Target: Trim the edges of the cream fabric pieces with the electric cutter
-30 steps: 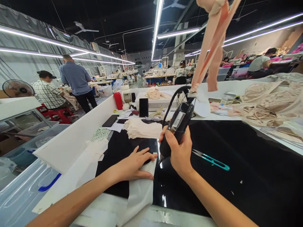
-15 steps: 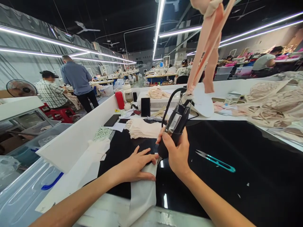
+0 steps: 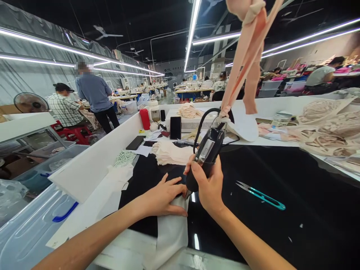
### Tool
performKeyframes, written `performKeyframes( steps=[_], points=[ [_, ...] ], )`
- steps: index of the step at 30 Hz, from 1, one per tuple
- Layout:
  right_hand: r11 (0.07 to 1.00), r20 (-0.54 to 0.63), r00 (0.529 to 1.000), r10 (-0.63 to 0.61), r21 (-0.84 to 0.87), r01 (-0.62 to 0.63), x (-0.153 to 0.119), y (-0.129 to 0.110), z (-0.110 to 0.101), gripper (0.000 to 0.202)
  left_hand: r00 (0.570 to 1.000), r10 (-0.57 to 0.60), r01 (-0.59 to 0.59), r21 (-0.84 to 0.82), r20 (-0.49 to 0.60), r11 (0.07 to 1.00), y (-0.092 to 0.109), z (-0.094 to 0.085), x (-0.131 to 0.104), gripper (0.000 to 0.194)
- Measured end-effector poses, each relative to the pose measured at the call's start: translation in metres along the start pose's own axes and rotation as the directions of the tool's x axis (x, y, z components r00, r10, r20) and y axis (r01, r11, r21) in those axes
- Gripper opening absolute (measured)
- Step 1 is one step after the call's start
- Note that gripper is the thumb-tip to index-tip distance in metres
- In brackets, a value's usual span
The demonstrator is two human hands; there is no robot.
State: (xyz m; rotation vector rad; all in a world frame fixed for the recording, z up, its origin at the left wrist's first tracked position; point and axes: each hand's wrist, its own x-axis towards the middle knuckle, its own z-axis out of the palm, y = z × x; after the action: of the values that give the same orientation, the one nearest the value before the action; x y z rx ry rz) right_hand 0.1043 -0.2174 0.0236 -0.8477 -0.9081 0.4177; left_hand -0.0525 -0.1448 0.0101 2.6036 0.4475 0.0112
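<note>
My left hand (image 3: 165, 197) lies with fingers spread on a strip of pale fabric (image 3: 173, 232), which hangs toward the near table edge. My right hand (image 3: 209, 183) is wrapped round a black corded hand tool (image 3: 206, 150) with a silver plate on its side. The tool is tilted, its narrow metal tip down at the fabric beside my left fingertips; the exact contact is hidden. Peach fabric strips (image 3: 242, 63) tied to its upper end run up out of view. To the right, teal-handled thread snips (image 3: 261, 195) rest on the black tabletop (image 3: 281, 168).
Behind my hands is a stack of cream fabric pieces (image 3: 170, 153). A phone (image 3: 176, 127) leans against a white vented box (image 3: 191, 125). Green cord (image 3: 124, 158) lies at left, and beige straps (image 3: 323, 131) are heaped at right. Low white walls edge the table; co-workers are farther back.
The view has shifted slightly. The tool and my right hand have moved a little left, closer to my left fingertips. My left hand stays on the fabric.
</note>
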Motion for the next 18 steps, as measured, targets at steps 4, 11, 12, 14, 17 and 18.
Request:
performKeyframes(
  steps=[4, 11, 12, 14, 17, 18],
  points=[
    [0.998, -0.051, 0.997, 0.055, 0.028, -0.054, -0.003, 0.005, -0.005, 0.037, 0.999, 0.054, -0.054, -0.019, 0.008, 0.998, -0.002, 0.005, 0.001, 0.039],
    [0.994, -0.058, 0.993, 0.101, 0.035, -0.099, -0.001, 0.012, -0.015, 0.040, 0.998, 0.060, -0.060, -0.020, -0.020, 0.998, 0.002, 0.007, 0.007, 0.034],
    [0.994, -0.065, 0.993, 0.102, 0.031, -0.100, -0.001, 0.011, -0.015, 0.044, 0.998, 0.059, -0.060, -0.019, -0.019, 0.998, 0.004, 0.007, 0.007, 0.033],
    [0.994, -0.069, 0.991, 0.111, 0.033, -0.109, -0.002, 0.010, -0.013, 0.049, 0.998, 0.057, -0.057, -0.018, -0.015, 0.998, 0.005, 0.007, 0.009, 0.031],
    [0.993, -0.069, 0.991, 0.113, 0.044, -0.111, -0.002, 0.008, -0.011, 0.046, 0.999, 0.054, -0.055, -0.034, -0.007, 0.998, 0.004, 0.009, 0.011, 0.032],
    [0.993, -0.069, 0.991, 0.111, 0.046, -0.108, -0.002, 0.007, -0.010, 0.045, 0.998, 0.055, -0.055, -0.043, -0.006, 0.998, 0.004, 0.009, 0.012, 0.033]
  ],
)
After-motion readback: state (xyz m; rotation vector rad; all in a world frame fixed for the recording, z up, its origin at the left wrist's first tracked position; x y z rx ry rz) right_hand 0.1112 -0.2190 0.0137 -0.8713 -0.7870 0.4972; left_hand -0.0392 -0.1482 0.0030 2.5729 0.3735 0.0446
